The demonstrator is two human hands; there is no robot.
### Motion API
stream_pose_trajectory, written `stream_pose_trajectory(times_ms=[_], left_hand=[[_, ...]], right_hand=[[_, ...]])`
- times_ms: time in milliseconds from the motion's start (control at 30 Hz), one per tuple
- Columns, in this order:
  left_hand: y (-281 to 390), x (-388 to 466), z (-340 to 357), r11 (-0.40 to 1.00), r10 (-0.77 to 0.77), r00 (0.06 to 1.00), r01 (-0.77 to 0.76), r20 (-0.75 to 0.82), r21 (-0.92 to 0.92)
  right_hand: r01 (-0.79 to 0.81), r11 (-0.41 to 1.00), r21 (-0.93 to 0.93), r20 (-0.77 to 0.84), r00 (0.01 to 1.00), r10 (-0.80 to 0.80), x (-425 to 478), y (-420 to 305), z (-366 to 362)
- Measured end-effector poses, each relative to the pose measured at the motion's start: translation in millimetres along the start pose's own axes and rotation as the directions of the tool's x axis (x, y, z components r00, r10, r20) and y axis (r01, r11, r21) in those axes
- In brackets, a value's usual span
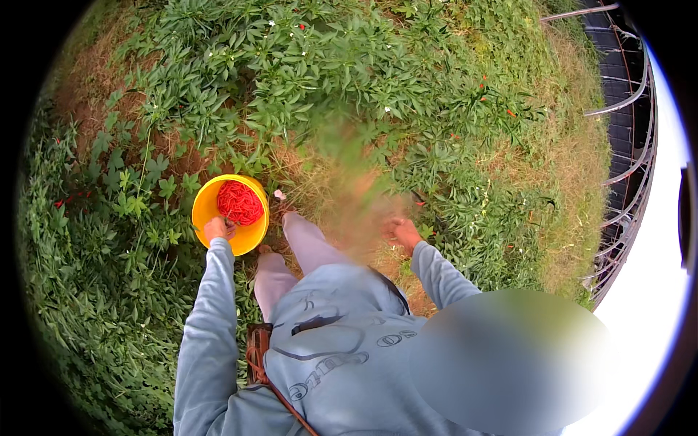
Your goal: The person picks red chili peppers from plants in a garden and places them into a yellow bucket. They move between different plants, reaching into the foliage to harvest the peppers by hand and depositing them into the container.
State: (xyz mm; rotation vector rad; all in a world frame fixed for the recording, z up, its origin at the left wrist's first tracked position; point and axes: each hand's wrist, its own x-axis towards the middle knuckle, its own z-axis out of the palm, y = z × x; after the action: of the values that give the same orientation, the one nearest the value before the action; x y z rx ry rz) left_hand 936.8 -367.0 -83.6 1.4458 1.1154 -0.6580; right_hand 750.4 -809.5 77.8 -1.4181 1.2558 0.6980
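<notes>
A yellow bucket (204, 203) stands on the ground at the left of my feet, partly filled with red chilli peppers (240, 200). Over the bucket's near side, my left hand (220, 228) has its fingers curled beside the chillies. Whether anything is inside those fingers is hidden. Further right, my right hand (402, 234) is held above a patch of bare soil and dry grass, close to the pepper plants (491, 234). Motion and a blurred patch obscure its fingertips.
Leafy pepper plants (338, 71) with white flowers and scattered red fruit spread ahead. Dense foliage (109, 305) borders the bucket on the left. A curved metal frame with dark sheeting (616, 71) rises at the far right. A brown case (258, 349) hangs at my hip.
</notes>
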Motion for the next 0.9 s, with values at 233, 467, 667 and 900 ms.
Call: stream_pose_trajectory(times_ms=[233,467,667,900], left_hand=[[53.8,-82.3,79.7,0.994,-0.013,0.962,-0.017,0.274,0.108],[132.1,-123.4,133.6,0.827,0.173,0.841,-0.406,0.513,0.388],[92.2,-128.2,167.0,0.721,0.195,0.837,-0.475,0.511,0.504],[67.8,-159.9,311.5,0.669,0.237,0.693,-0.625,0.681,0.403]], right_hand=[[0.002,0.996,-0.092,-0.043,0.999,-0.006,-5.8,97.2,11.9],[0.128,0.982,-0.142,-0.098,0.985,-0.142,-15.6,124.5,-26.2],[0.262,0.782,-0.565,-0.475,0.672,-0.568,33.0,70.8,-161.2],[0.098,0.565,-0.819,-0.473,0.441,-0.763,134.7,-81.2,-295.9]])
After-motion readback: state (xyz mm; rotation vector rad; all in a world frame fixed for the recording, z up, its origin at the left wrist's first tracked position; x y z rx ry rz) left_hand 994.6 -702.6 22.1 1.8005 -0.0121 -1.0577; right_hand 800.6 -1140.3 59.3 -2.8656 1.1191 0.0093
